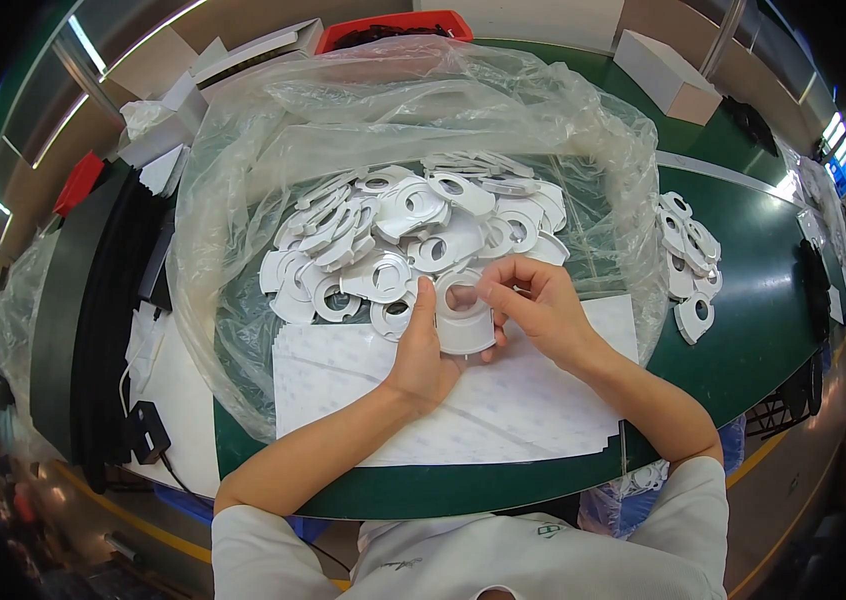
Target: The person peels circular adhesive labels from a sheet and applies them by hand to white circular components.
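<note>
Held up between both hands, at the near edge of the pile: one white ring part, round hole toward the far side, broad curved skirt toward the body. Just right of the left thumb, just left of the right fingertips. Underside hidden. Left fingers mostly hidden behind the part; exact contact on the right side hard to make out.

Left hand: thumb upright along the left edge, partly closed, gripping the part. Right hand: half curled, thumb and index close together at the right rim, another fingertip near the lower right corner; can't tell whether pinching or only touching.

Just beyond: pile of similar white parts, heavily overlapped, lower layers hidden. Beneath the hands: white sheets, partly covered by the left forearm. Around the pile: clear plastic bag, rumpled, on green table. Off to the right, outside the bag: smaller cluster of white parts. At the far side: red bin, dark contents unclear.
</note>
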`<action>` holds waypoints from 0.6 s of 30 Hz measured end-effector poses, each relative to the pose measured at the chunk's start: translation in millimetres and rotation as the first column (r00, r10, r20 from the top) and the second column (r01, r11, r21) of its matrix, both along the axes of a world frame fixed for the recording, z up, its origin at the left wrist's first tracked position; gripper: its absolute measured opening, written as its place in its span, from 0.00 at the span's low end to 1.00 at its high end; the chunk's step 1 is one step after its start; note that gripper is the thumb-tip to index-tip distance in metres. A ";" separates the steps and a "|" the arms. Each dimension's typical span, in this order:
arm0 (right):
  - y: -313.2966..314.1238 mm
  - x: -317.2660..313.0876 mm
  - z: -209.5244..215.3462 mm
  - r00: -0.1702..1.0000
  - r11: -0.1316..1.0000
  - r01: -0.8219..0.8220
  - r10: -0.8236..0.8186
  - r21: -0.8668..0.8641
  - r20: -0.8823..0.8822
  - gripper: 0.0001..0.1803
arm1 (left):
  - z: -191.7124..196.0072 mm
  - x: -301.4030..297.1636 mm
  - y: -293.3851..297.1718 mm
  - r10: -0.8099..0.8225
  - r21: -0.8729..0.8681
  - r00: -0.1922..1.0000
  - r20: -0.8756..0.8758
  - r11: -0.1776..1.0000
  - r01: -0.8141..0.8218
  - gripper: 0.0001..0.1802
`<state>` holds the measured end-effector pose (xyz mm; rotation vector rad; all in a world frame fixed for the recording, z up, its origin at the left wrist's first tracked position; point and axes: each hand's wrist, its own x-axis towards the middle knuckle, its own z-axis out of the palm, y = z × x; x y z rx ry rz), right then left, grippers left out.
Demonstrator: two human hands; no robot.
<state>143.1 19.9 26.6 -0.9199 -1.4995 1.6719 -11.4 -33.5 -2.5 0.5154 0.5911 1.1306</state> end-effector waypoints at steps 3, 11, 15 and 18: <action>0.1 0.6 -1.4 1.000 1.000 0.008 -0.008 0.006 -0.004 0.10 | 1.2 0.8 0.0 0.011 -0.010 1.000 -0.004 1.000 -0.011 0.37; 0.9 0.3 -2.4 1.000 1.000 0.008 -0.008 -0.005 -0.001 0.11 | 0.9 1.0 0.6 0.025 -0.011 1.000 0.002 1.000 -0.025 0.37; 1.5 0.8 -3.4 1.000 1.000 0.006 -0.006 0.006 0.006 0.10 | 0.8 1.0 0.6 0.018 -0.011 1.000 0.007 1.000 -0.018 0.37; 1.0 -0.1 -1.3 1.000 1.000 0.002 -0.002 0.001 0.007 0.10 | 1.6 0.7 0.5 0.017 -0.012 1.000 0.003 1.000 -0.017 0.37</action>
